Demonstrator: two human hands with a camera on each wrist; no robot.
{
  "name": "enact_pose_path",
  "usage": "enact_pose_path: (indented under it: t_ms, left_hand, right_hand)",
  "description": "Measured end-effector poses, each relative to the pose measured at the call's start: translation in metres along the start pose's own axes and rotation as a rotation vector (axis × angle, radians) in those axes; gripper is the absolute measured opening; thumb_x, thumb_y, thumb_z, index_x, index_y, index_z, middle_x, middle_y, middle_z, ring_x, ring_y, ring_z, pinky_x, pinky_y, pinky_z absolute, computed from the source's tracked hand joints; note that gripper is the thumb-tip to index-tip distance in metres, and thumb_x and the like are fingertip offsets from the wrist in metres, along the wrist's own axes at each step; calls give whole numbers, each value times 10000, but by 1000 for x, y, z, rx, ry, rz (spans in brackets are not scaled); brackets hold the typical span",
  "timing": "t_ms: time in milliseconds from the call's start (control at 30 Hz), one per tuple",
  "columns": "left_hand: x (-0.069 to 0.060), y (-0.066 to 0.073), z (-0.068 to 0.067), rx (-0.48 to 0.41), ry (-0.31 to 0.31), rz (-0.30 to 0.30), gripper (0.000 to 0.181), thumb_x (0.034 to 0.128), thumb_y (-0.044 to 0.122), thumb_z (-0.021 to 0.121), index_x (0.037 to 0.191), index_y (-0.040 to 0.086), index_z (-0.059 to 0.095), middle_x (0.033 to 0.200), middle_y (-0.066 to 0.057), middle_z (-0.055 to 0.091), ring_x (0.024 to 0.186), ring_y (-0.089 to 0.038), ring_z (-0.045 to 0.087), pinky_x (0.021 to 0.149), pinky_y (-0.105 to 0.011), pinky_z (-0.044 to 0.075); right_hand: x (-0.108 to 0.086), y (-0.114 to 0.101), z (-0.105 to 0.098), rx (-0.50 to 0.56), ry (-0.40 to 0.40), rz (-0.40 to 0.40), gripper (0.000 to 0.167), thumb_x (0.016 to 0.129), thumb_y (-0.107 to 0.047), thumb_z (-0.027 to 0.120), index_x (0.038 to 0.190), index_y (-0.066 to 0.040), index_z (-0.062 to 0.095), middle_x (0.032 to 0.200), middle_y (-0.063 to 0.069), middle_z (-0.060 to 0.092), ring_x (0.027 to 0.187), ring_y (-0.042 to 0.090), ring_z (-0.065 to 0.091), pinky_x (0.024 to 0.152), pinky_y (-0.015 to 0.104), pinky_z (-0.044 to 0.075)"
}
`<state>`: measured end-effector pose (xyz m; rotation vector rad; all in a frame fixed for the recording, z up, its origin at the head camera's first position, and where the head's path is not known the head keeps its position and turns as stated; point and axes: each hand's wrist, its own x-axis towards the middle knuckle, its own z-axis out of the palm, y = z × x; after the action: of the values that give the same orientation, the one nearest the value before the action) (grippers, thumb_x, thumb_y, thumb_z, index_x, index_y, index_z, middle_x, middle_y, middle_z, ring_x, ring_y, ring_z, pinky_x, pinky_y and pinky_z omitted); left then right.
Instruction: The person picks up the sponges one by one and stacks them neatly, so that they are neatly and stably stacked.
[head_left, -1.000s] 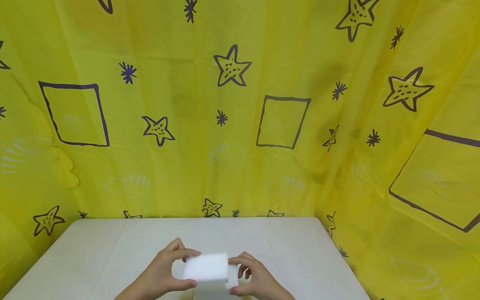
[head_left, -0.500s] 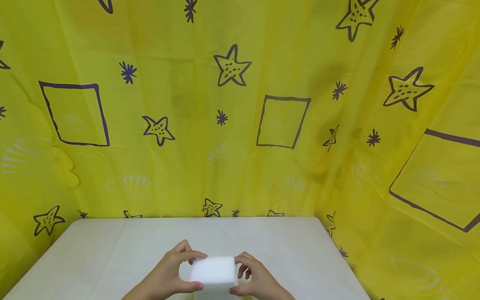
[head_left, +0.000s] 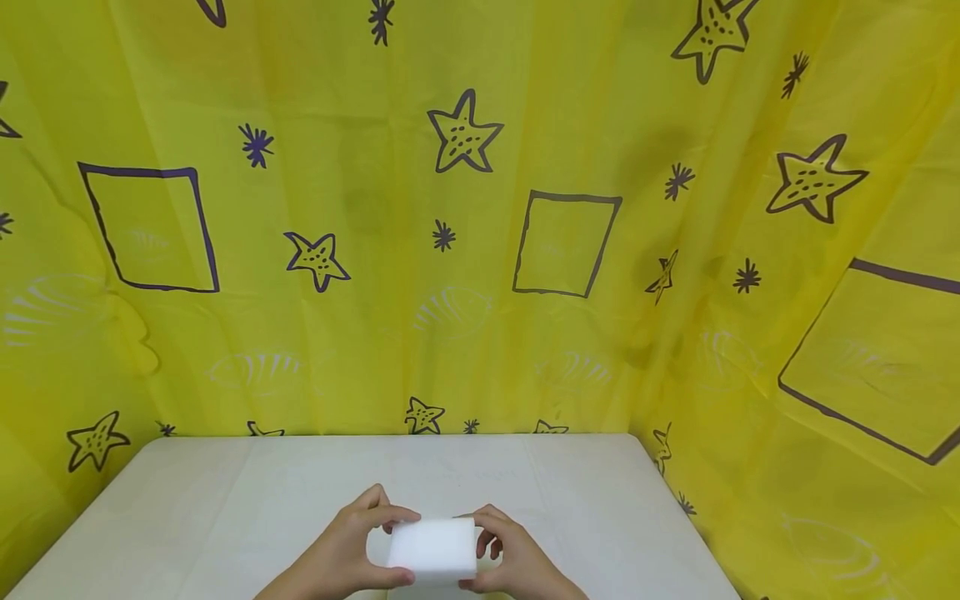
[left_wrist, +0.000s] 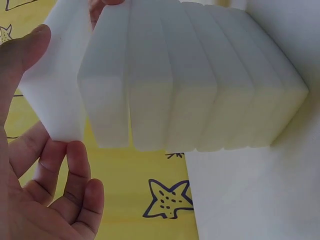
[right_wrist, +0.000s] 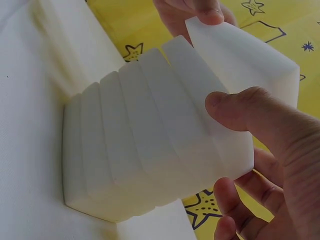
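My left hand [head_left: 348, 542] pinches a white sponge [head_left: 433, 547] by its edges, thumb on one side and fingers on the other. Below it stands a stack of several like white sponges [left_wrist: 192, 95], upright on the table. In the right wrist view the held sponge [right_wrist: 250, 55] is tilted, with a wedge-shaped gap to the stack's top sponge [right_wrist: 195, 70]. Thumb and fingers of my right hand [right_wrist: 285, 165] grip that top sponge at its edges. In the head view the held sponge hides most of the stack.
A white table [head_left: 202, 500] lies under the stack and reaches back to a yellow curtain [head_left: 375, 333] with starfish drawings. The curtain also encloses the left and right sides. Stack layers [right_wrist: 115, 130] are slightly out of line with one another.
My left hand has moved right and slightly down with its sponge, bringing it over the stack. The right hand has stayed nearly still at the stack.
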<state>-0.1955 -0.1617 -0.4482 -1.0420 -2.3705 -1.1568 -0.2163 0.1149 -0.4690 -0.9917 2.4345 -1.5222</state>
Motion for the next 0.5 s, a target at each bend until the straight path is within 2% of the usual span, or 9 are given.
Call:
enact_pose_path:
  t_ms: [233,500]
  left_hand:
    - [1,1,2,13,-13,5,453,741,391,859,1108,167,715,906,135,438,885,10,489,738,-218,487]
    - [2,-1,3,54,-5,18,456,736,404,859,1093,159,715,908,142,438,884,16,492,729,-214,487]
  right_hand:
    - [0,1,0,18,-8,6,581,709,-124,877,1240,-151,646,1170,13,626,804,24,545,666,222,444]
    - [-1,1,-1,26,-14,18,569,720,-124,863,1242,-148,639,1153,-12,624,821,21,553,680,206,434]
